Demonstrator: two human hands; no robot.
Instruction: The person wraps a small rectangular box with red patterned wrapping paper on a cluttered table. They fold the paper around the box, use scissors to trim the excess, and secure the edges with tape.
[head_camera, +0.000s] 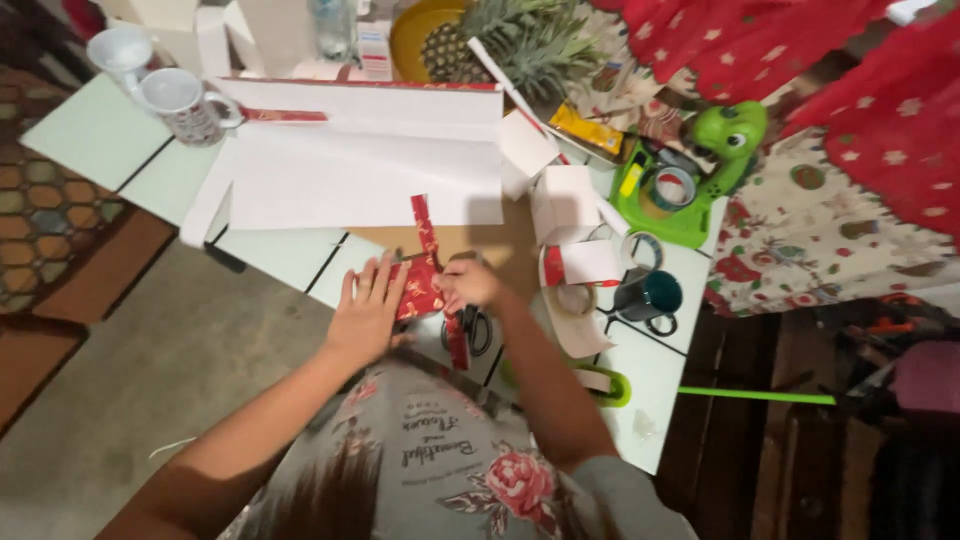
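1. I saw the left hand (366, 312) pressed flat, fingers spread, on a small parcel in red wrapping paper (420, 292) at the near edge of the white table (100, 135); that hand lay open and clasped nothing.
2. The right hand (470, 284) sat just right of the parcel with its fingers curled in on the red paper; I couldn't tell how firmly they pinched it.
3. A strip of the same red paper (424, 222) stood up from the parcel toward the far side, and another ran down near the wrist.
4. Scissors (472, 330) with dark handles lay just under the right hand, partly hidden.
5. Beyond the parcel, a big sheet of white paper (360, 160) was spread across the table.
6. Far left, two white mugs (180, 100) stood side by side.
7. To the right, I made out a dark green mug (648, 295), a roll of tape (574, 298) beside it, and a green tape dispenser (690, 170) shaped like a toy animal.
8. At the far edge sat a pineapple (500, 45) in a yellow bowl (410, 30).
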